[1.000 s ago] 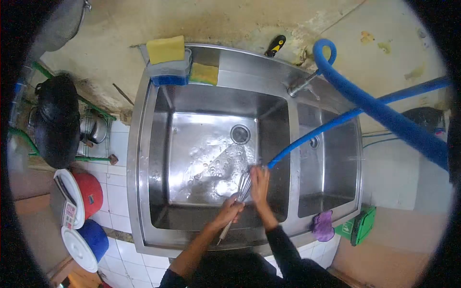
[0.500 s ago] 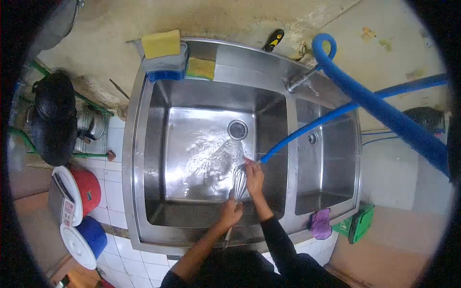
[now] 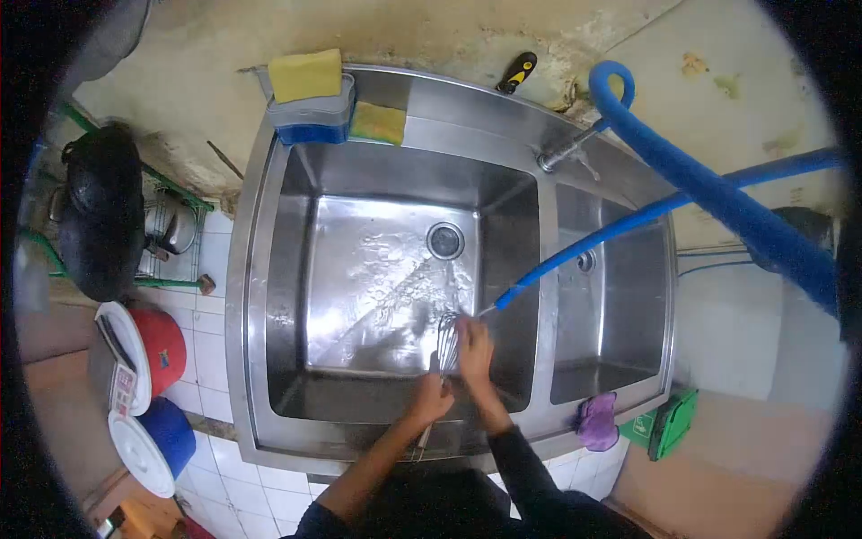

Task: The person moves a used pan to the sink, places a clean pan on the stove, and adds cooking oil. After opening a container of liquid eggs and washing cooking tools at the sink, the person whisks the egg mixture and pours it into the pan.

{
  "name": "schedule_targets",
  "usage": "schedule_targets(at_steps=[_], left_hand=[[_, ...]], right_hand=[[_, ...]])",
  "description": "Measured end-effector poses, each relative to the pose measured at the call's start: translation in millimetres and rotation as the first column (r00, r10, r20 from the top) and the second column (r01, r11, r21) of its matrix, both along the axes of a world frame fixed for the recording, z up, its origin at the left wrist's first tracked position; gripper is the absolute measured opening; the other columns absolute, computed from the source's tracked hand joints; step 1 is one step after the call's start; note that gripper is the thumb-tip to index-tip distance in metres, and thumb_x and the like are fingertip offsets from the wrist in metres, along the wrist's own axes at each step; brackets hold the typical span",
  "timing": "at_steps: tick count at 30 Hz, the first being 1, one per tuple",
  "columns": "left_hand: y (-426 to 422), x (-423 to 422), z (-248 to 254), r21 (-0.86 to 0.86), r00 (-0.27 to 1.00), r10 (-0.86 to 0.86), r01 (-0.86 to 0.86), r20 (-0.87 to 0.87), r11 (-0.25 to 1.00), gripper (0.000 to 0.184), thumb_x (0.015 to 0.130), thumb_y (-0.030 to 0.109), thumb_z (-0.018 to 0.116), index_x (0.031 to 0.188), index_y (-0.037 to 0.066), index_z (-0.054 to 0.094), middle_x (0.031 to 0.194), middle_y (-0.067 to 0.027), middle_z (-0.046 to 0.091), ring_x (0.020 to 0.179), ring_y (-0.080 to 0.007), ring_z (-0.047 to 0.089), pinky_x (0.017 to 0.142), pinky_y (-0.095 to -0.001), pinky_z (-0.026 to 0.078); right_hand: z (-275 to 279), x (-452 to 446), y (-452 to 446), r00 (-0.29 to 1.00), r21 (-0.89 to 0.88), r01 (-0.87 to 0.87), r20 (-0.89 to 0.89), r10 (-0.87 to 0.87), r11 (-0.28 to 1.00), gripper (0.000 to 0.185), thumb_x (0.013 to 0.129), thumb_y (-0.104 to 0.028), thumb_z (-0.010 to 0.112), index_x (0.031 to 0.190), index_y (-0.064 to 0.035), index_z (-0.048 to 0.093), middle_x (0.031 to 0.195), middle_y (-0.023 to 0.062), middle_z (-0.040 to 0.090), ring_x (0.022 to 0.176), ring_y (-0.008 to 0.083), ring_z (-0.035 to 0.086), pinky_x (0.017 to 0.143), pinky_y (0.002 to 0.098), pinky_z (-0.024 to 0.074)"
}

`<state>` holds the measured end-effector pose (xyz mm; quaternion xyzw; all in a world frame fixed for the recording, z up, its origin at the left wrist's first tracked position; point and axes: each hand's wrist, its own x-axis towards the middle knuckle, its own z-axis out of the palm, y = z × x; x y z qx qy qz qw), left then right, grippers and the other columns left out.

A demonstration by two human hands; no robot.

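Note:
Over the front of the large steel basin (image 3: 359, 269), my left hand (image 3: 431, 398) is wrapped round the handle of a wire whisk (image 3: 446, 340). The whisk's wires point away from me, and its handle end shows below the hand. My right hand (image 3: 476, 349) is at the right side of the wires, its fingers bent against them; whether they grip the wires is too small to tell. The tip of a blue hose (image 3: 575, 256) lies just beyond the right hand. Water ripples on the basin floor near the drain (image 3: 444, 241).
A smaller basin (image 3: 579, 332) adjoins on the right, with a purple cloth (image 3: 599, 422) on its front edge. Sponges (image 3: 305, 76) and a blue-grey container (image 3: 314, 117) stand at the back left. A tap (image 3: 561, 154) rises behind. Lidded red (image 3: 166, 350) and blue (image 3: 171, 431) buckets stand left.
The right hand has moved slightly down along the whisk's wires, away from the hose tip. The left hand stays on the handle. The view has shifted a little.

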<state>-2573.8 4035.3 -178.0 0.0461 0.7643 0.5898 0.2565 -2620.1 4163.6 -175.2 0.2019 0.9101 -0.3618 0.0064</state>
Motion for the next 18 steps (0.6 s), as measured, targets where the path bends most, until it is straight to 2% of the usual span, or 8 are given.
schedule_targets(at_steps=[3,5,6,9,11,14,15,18], left_hand=[[-3,-12,-1,-0.154,0.973,-0.196,0.214,0.124,0.965,0.076,0.068,0.008,0.056,0.135,-0.002,0.021,0.084,-0.0264,0.059,0.074,-0.0404,0.060,0.065,-0.0431,0.048],[-3,-22,5,-0.146,0.986,-0.164,0.166,0.024,0.975,0.079,0.069,0.014,0.058,0.135,-0.005,0.019,0.079,-0.0264,0.059,0.072,-0.0414,0.060,0.064,-0.0444,0.048],[-3,-25,6,-0.121,0.991,-0.137,0.135,-0.008,0.983,0.080,0.070,0.018,0.059,0.135,-0.006,0.018,0.077,-0.0270,0.059,0.072,-0.0418,0.059,0.064,-0.0450,0.048],[2,-13,9,-0.155,0.977,-0.211,0.214,0.035,0.964,0.078,0.070,0.016,0.059,0.134,-0.004,0.020,0.077,-0.0260,0.059,0.071,-0.0406,0.060,0.065,-0.0448,0.048],[7,4,-5,-0.186,0.992,-0.125,0.125,0.014,0.975,0.055,0.065,0.008,0.059,0.113,-0.011,0.038,0.067,-0.0234,0.057,0.060,-0.0355,0.059,0.057,-0.0394,0.047],[2,-14,10,-0.145,0.997,-0.083,0.081,-0.007,0.986,0.063,0.066,0.008,0.059,0.120,-0.010,0.032,0.067,-0.0217,0.058,0.061,-0.0334,0.060,0.056,-0.0389,0.048],[0,-19,-1,-0.049,0.992,-0.114,0.112,-0.049,0.993,0.067,0.066,0.008,0.059,0.125,-0.009,0.030,0.069,-0.0212,0.059,0.060,-0.0324,0.060,0.055,-0.0384,0.048],[-6,-28,37,-0.031,0.978,-0.197,0.199,0.076,0.979,0.070,0.066,0.009,0.059,0.127,-0.008,0.030,0.076,-0.0256,0.059,0.069,-0.0380,0.061,0.064,-0.0421,0.048]], right_hand=[[1,-2,-5,0.993,-0.132,0.036,-0.109,-0.051,0.991,0.030,0.090,-0.023,0.048,0.108,-0.0017,0.060,0.109,0.0200,0.059,0.103,0.0329,0.055,0.088,0.0378,0.0422],[13,21,-15,0.992,-0.234,0.023,-0.119,-0.052,0.972,0.030,0.091,-0.023,0.047,0.106,-0.0010,0.061,0.110,0.0207,0.058,0.104,0.0336,0.054,0.089,0.0376,0.0414],[17,32,-25,0.987,-0.181,-0.013,-0.161,-0.017,0.983,0.030,0.090,-0.023,0.048,0.106,-0.0017,0.061,0.108,0.0210,0.059,0.103,0.0329,0.056,0.088,0.0373,0.0421],[4,8,8,1.000,-0.121,0.008,-0.007,-0.008,0.993,0.032,0.090,-0.023,0.047,0.115,-0.0049,0.058,0.109,0.0170,0.061,0.101,0.0254,0.057,0.091,0.0338,0.0401],[-3,-30,28,0.993,-0.186,0.083,0.098,-0.065,0.979,0.033,0.091,-0.025,0.048,0.113,-0.0041,0.059,0.109,0.0195,0.060,0.100,0.0274,0.058,0.090,0.0352,0.0410],[11,7,1,0.990,-0.207,0.081,-0.100,-0.104,0.975,0.033,0.091,-0.026,0.047,0.113,-0.0042,0.058,0.111,0.0214,0.058,0.102,0.0294,0.057,0.090,0.0357,0.0409],[16,28,-9,0.992,-0.163,-0.020,-0.129,-0.002,0.986,0.035,0.091,-0.028,0.047,0.115,-0.0043,0.057,0.112,0.0222,0.057,0.107,0.0293,0.055,0.092,0.0352,0.0401],[4,17,1,0.992,0.040,0.002,-0.126,0.003,0.999,0.033,0.091,-0.023,0.048,0.115,-0.0036,0.057,0.102,0.0181,0.062,0.098,0.0235,0.059,0.085,0.0368,0.0434]])
